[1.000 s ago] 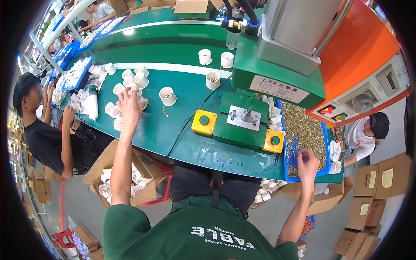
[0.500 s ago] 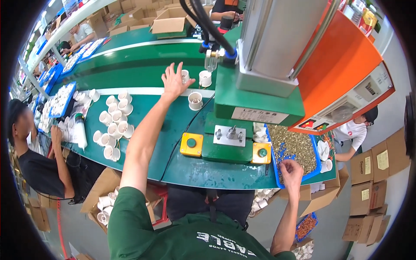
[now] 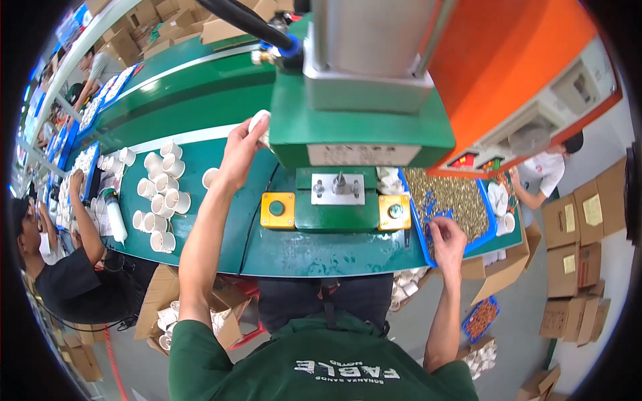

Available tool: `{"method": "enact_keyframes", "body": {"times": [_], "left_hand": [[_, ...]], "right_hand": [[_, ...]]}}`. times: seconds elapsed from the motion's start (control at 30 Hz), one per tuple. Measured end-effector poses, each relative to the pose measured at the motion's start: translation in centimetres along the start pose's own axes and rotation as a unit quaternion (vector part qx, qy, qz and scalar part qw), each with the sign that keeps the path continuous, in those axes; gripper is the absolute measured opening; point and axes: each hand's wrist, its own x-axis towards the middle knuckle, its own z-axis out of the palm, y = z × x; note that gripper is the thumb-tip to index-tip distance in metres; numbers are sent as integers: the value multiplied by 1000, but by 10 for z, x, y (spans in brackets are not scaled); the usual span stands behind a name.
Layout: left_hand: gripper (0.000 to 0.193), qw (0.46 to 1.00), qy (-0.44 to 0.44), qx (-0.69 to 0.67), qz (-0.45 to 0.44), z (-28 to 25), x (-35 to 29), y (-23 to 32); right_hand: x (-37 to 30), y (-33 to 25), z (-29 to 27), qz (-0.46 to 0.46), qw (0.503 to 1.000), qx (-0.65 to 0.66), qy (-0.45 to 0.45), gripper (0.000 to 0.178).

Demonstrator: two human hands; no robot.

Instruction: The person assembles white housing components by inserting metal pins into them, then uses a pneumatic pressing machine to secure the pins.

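My left hand (image 3: 242, 152) is closed around a white plastic cup-shaped part (image 3: 259, 119), beside the green press head (image 3: 361, 123), which covers some of what lies behind it. Next to my left forearm another white cup (image 3: 209, 178) stands on the green table. My right hand (image 3: 448, 242) is over the near edge of a blue tray (image 3: 422, 235) filled with small brass-coloured metal pieces (image 3: 455, 200). Its fingers are curled together, and whatever is between them cannot be made out. Between my hands sits a metal fixture (image 3: 338, 190) with a central pin.
Two yellow button boxes, left (image 3: 277, 210) and right (image 3: 394, 212), flank the fixture. A cluster of white cups (image 3: 160, 190) stands at left, near a white bottle (image 3: 115, 217). A black cable (image 3: 249, 234) crosses the table. Co-workers sit at left and far right.
My left hand has closed on a white cup and drawn it nearer, beside the press head. My right hand stays over the tray. The view has shifted.
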Motion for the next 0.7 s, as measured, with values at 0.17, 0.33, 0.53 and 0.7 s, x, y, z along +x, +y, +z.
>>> {"method": "enact_keyframes", "body": {"times": [0.17,0.33,0.53,0.7], "left_hand": [[29,983,-126,-117,-62,9,-11,-50],[44,982,-150,-98,-68,53,-20,-44],[53,981,-170,-75,-48,44,-18,-44],[47,984,-166,-68,-24,47,-24,-37]], "right_hand": [[3,-14,9,-5,1000,-15,4,12],[3,-16,9,-10,999,1,43,12],[-2,-20,13,-20,999,-18,45,14],[-3,-14,16,-30,997,-44,51,13]]}}
